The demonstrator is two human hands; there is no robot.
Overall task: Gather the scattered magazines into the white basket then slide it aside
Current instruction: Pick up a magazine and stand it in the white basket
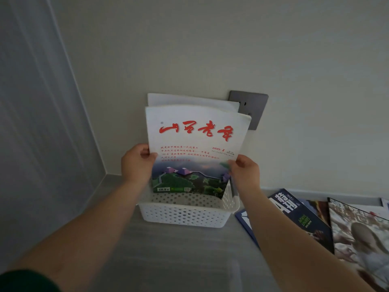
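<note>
Hands are gripping one magazine upright over the white basket [183, 214]. Left hand [136, 163] is pinching the left edge of the white magazine with red calligraphy [195, 148] — thumb lying on the front cover, the other fingers curling behind it and out of sight. Right hand [245, 171] is clamping the right edge lower down, thumb on the cover near the landscape photo, the rest of the fingers wrapping behind. Both grips are narrow, closed on the paper. Bottom edge of the magazine is sitting inside the basket, near its back; whether it is touching the basket floor cannot be told. A second white magazine [189, 100] is standing behind it, leaning on the wall and partly covering the grey wall socket [252, 106].

Basket is perforated plastic, sitting on the grey tabletop [168, 249] close against the wall. To its right, loose magazines are lying flat and overlapping — a dark blue magazine [294, 216] nearest the basket, a magazine with a pale floral portrait cover [362, 239] further right, more edges peeking underneath. Green sleeve [23, 281] is showing at the bottom left corner.
</note>
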